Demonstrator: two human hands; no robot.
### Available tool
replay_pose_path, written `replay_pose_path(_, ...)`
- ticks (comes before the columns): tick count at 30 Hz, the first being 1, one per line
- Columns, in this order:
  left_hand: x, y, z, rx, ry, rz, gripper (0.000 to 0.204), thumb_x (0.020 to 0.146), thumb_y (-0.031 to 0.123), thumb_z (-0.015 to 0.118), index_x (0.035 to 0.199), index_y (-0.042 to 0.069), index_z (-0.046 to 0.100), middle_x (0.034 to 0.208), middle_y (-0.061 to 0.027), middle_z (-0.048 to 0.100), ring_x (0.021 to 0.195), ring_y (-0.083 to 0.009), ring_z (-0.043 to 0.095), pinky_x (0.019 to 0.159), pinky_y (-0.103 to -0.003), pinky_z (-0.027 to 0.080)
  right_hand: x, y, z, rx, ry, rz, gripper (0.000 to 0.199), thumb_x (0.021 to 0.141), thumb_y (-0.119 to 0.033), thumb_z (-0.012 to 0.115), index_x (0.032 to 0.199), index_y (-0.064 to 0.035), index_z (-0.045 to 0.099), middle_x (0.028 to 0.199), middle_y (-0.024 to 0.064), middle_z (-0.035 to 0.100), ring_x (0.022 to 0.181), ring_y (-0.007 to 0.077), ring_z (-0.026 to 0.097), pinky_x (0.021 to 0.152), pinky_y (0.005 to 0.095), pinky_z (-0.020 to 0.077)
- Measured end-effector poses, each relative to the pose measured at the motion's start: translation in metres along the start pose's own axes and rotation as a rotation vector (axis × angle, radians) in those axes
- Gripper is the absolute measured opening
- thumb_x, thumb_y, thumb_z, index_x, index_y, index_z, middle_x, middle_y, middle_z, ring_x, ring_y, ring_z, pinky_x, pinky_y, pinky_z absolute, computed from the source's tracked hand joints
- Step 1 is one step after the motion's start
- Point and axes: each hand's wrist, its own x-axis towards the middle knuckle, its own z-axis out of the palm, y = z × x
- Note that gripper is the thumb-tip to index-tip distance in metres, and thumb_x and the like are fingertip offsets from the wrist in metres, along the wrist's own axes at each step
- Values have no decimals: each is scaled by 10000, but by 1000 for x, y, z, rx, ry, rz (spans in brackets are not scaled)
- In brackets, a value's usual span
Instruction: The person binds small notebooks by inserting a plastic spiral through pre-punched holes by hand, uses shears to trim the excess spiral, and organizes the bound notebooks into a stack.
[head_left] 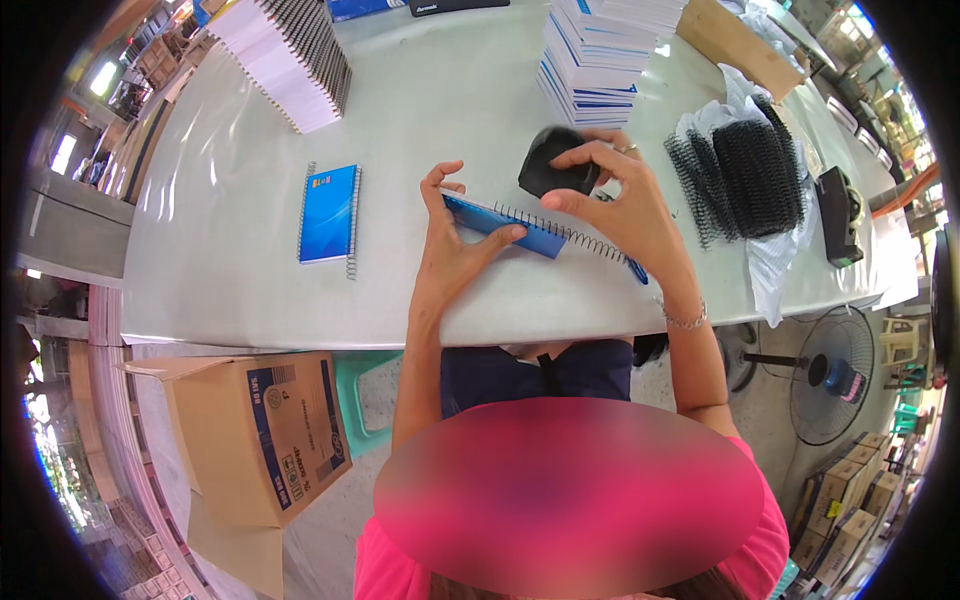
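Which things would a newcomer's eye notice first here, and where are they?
Probably the blue wire-bound notebook in the left hand's grip, toward the front of the pale glossy table, with a wire coil extending rightward. Next, the bundle of black coils on white wrapping at the right. Then the tall stack of white-paged spiral-bound books at the far left.

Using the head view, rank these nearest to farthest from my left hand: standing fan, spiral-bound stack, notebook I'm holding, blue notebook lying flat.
1. Held notebook: in the left hand.
2. Flat blue notebook: on the table, leftward.
3. Spiral-bound stack: upper left, farther across.
4. Standing fan: far right, past the table edge.
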Motion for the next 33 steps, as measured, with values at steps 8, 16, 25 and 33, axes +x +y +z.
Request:
replay_pose_path(8, -2, 6, 4, -47, 4, 39, 650, 827, 74, 770, 1257, 78, 282, 1094, -106, 399, 963, -189, 490, 858, -336, 434, -20, -17, 6, -164, -99, -339, 388, 654, -204, 870, 935, -44, 654, 1344, 166, 456, 1131, 356, 491, 927, 451, 477)
replay_pose_path(16, -1, 6, 3, -91, 11, 18, 553, 872, 160, 752, 1185, 77, 305, 1038, -76, 391, 938, -167, 459, 837, -305, 418, -15, -13, -15, 12, -420, -341, 355, 687, -238, 881, 942, -68, 702, 1331, 110, 495, 1113, 264, 513, 909, 358, 475)
replay_pose_path(25, -3, 4, -1, -86, -13, -2, 605, 856, 212, 776, 1218, 83, 309, 1066, -59, 353, 1020, -154, 405, 940, -282, 352, 26, 35, -17, 666, -455, 298, 507, 894, -517, 688, 995, -22, 716, 937, 28, 641, 758, 95, 538, 640, 229, 403)
replay_pose_path(33, -6, 0, -1, -62, -8, 20, 610, 848, 202, 778, 1229, 81, 318, 1082, -54, 348, 1031, -151, 395, 947, -274, 339, 39, 39, 5, 295, -510, 247, 490, 795, -518, 761, 859, -32, 738, 722, 31, 630, 671, 123, 513, 641, 271, 406)
